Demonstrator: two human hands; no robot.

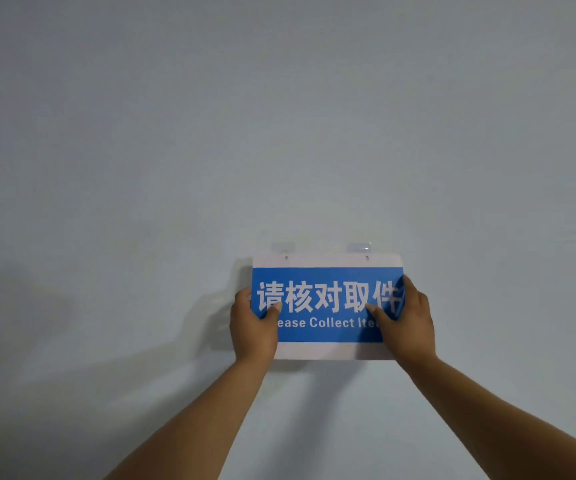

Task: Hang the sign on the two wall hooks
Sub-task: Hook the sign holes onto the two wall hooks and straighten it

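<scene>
The sign is a blue panel with white characters and a white border, held flat against the wall. My left hand grips its lower left edge, thumb over the front. My right hand grips the right edge, thumb on the blue face. Two clear adhesive hooks, the left hook and the right hook, stick out just above the sign's top edge. Two small holes in the top white border sit right below them. Whether the hook tips pass through the holes I cannot tell.
A plain pale grey wall fills the whole view. Shadows of my arms and the sign fall on it to the left and below.
</scene>
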